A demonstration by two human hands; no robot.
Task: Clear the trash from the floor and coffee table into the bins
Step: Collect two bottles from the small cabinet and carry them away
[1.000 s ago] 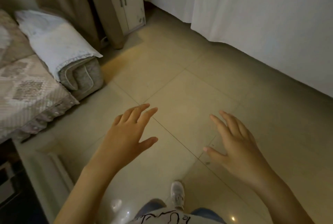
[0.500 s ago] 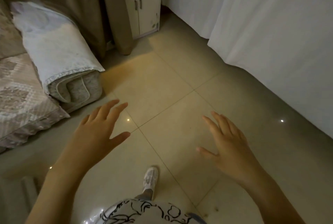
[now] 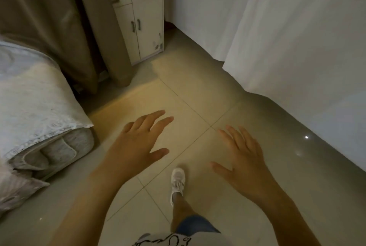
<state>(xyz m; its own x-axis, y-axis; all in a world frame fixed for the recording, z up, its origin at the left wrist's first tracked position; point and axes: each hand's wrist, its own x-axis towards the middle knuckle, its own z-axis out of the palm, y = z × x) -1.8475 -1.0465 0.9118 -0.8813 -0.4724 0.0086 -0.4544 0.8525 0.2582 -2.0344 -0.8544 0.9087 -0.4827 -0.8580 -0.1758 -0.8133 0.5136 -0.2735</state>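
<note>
Hands spread, empty: left hand; right hand; both above tiled floor.

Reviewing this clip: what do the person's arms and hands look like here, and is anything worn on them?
Both the left hand and right hand are bare: no gloves, and no rings, watch or bracelets that I can make out. The forearms are uncovered to the frame's bottom edge, with no sleeve in view. Nails look short and unpainted, though the light is dim.
</note>
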